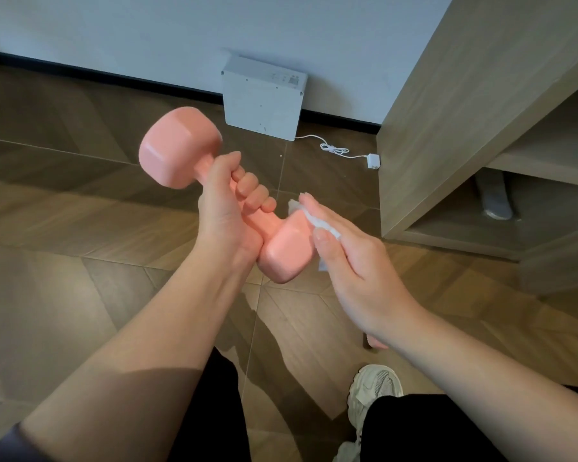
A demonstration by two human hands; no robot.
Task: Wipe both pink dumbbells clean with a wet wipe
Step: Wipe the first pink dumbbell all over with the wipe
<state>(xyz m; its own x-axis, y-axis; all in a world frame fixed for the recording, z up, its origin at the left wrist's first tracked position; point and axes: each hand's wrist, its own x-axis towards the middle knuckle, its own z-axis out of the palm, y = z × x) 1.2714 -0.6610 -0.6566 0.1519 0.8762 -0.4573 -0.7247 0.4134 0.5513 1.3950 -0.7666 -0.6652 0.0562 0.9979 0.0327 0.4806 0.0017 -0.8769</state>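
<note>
Left hand [226,215] grips the dumbbell [177,148] round its thin middle, with all the fingers curled tight round the bar. The dumbbell is pink and is held up in the air over the floor [64,278]. It is tilted, with one fat end up and away to the left and the other fat end down and close, just past the heel of the left hand. The right hand [347,261] is flat, with straight fingers, and it presses a white wipe [317,223] on the right side of that close end. The wipe is squashed between the palm and the dumbbell, so only its crumpled edges peek out. The bar is mostly hidden inside the left fist. A small pink bit [376,343] shows under the right wrist, but the arm hides most of it and I cannot tell what it is. A white shoe [374,388] is near it. A white box [264,98] stands against the wall, with a cord [334,150] and plug [373,160] beside a wooden shelf [464,128]. Something grey [494,203] under the shelf is too blurry to make out.
</note>
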